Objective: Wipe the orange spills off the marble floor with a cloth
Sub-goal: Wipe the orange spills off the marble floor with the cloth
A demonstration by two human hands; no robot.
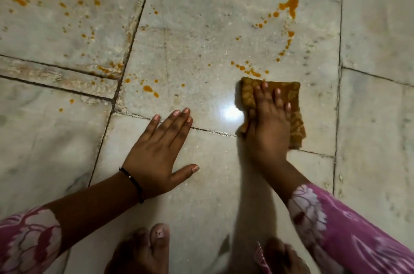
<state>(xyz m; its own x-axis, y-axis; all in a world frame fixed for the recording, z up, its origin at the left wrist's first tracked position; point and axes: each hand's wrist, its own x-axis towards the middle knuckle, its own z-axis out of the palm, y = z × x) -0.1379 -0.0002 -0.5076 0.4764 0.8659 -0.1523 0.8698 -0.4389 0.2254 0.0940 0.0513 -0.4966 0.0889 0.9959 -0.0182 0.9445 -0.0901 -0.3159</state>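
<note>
Our left hand lies flat with the palm down, the four fingers close together and pointing up and to the right, the thumb spread out to the side, and a thin black band round the wrist. Our right hand is also palm down, fingers stretched forward and slightly apart, pressing flat. Both forearms come in from the lower corners in pink flowered sleeves, and our bare toes show at the bottom edge

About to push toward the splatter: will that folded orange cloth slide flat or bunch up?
Likely floppy: the cloth shows soft folds and a ragged edge under the right hand. It should probably slide easily on the glossy marble floor, though its free edges may curl or bunch.
</note>
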